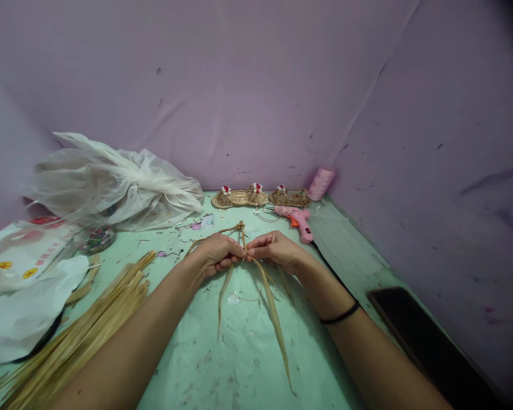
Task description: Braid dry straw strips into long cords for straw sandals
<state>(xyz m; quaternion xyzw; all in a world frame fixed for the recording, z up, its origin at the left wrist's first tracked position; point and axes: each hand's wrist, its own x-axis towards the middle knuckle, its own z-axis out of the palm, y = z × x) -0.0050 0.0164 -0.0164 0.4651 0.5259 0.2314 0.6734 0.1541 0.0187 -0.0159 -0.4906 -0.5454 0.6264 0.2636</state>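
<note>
Near the middle of the table, my left hand (219,251) and my right hand (276,249) meet with fingertips almost touching. Both pinch dried, tan plant-fibre strips (273,307) where these come together. A braided cord (216,231) of the same fibre runs from behind my left hand to a small brown peg or knot (240,225) just beyond my fingers. From my hands, loose strip ends hang toward me, the longest lying to the right. The exact crossing of the strips is hidden by my fingertips.
Left lies a bundle of dried strips (106,310), beside white packaging (29,256), a container of beads (96,238) and a plastic bag (141,182). Behind stand woven slippers (243,197) and a pink thread cone (320,183). Right are a corded pink glue gun (297,216) and a dark phone-like slab (419,330).
</note>
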